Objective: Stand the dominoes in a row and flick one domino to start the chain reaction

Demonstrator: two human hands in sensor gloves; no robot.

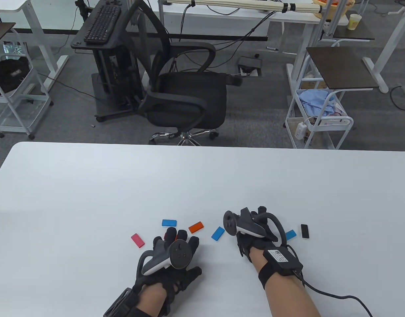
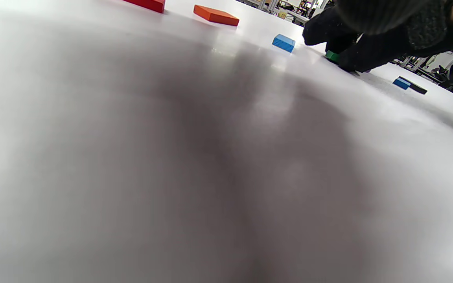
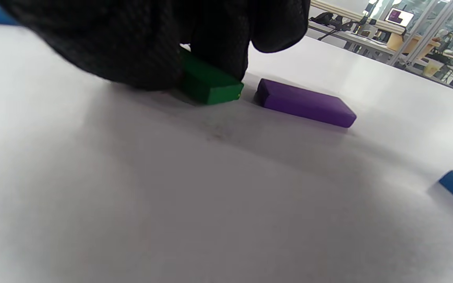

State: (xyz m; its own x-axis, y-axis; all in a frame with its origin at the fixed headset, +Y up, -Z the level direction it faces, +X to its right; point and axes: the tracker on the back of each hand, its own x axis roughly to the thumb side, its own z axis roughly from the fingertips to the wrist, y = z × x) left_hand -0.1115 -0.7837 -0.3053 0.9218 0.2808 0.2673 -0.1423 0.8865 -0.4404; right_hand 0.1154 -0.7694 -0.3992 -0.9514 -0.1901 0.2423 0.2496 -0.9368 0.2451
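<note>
Several coloured dominoes lie flat on the white table (image 1: 90, 198): pink (image 1: 137, 240), blue (image 1: 169, 223), orange (image 1: 195, 227), blue (image 1: 218, 233), another blue (image 1: 290, 235) and black (image 1: 304, 231). My left hand (image 1: 177, 237) lies flat with fingers spread, a red domino (image 1: 180, 234) showing between them. My right hand (image 1: 248, 228) is hunched under its tracker. In the right wrist view its fingers (image 3: 218, 47) curl onto a flat green domino (image 3: 210, 87), thumb at the domino's side. A purple domino (image 3: 305, 103) lies just beside the green one.
A black office chair (image 1: 185, 99) stands beyond the table's far edge, with white carts and desks behind it. A cable (image 1: 337, 294) trails from my right wrist over the table's near right part.
</note>
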